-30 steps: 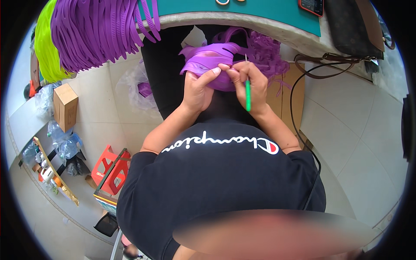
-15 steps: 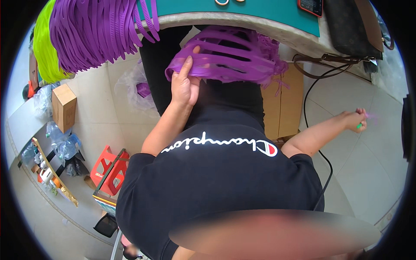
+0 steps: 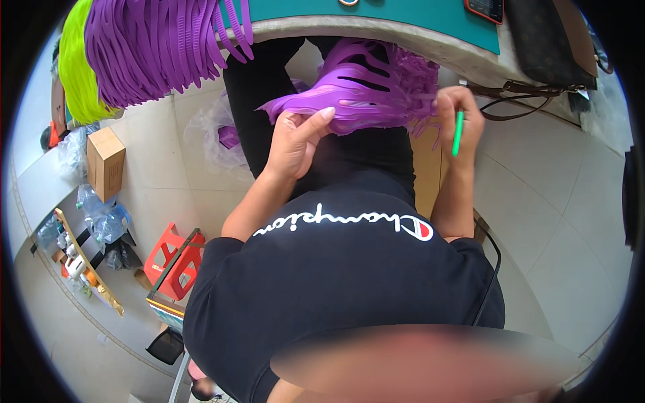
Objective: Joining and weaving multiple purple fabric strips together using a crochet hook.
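A bundle of soft, stretchy purple straps point(image 3: 363, 101) lies across my lap below the table edge. My left hand point(image 3: 293, 146) grips its left end, thumb on top and the other fingers underneath. Slits open between the straps, and thin ragged bits point(image 3: 418, 74) hang in a cluster at the right end. Beside that cluster is my right hand point(image 3: 463, 117), its fingers closed on a thin green stick-like tool point(image 3: 458, 134). The tool's tip and whatever the fingertips touch are too blurred to make out.
Purple straps point(image 3: 154, 54) and lime-green straps point(image 3: 77, 67) hang over the table's left edge. On the green mat point(image 3: 403, 23) lies a phone point(image 3: 487, 9), with a brown bag point(image 3: 547, 47) beside it. A carton point(image 3: 105, 161) and red stool point(image 3: 173, 262) stand at left.
My right hand has swung in from far right to the bundle's ragged end, bringing the green tool. The purple bundle is pulled narrower, and my left thumb now presses along its near edge.
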Demonstrator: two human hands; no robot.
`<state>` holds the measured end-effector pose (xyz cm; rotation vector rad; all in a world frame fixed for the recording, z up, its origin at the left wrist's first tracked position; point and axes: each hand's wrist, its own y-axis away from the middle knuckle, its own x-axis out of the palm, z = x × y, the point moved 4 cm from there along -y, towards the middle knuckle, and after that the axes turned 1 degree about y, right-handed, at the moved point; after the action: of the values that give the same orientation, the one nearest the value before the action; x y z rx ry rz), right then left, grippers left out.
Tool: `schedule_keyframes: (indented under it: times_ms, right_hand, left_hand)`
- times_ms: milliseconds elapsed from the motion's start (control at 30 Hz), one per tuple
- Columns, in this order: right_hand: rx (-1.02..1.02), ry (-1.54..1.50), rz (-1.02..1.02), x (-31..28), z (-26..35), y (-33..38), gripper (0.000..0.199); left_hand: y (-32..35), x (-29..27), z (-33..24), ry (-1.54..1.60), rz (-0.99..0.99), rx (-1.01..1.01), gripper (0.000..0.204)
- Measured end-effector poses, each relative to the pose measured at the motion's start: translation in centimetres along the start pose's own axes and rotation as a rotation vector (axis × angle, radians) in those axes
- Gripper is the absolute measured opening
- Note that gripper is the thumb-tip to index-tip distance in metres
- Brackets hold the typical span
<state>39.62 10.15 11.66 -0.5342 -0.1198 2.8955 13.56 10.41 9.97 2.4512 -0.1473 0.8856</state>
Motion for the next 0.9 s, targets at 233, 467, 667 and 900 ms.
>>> schedule_keyframes:
  times_ms: [233, 467, 667, 900]
  right_hand:
    - [0.057, -0.699, 0.326, 7.7, 2.5, 2.1, 0.027]
    - [0.177, -0.7, 0.236, 8.5, 2.2, 2.2, 0.014]
    - [0.165, -0.656, 0.197, 8.5, 2.2, 2.0, 0.015]
    - [0.029, -0.513, 0.173, 8.6, 2.6, 1.8, 0.017]
  left_hand:
    - [-0.2, 1.8, 0.6, 0.036, 0.018, -0.001, 0.019]
    - [-0.3, 1.1, 0.8, -0.002, 0.037, 0.001, 0.021]
    - [-0.4, 1.4, 0.8, 0.006, 0.041, -0.005, 0.022]
    - [-0.5, 1.4, 0.8, -0.025, -0.026, 0.029, 0.017]
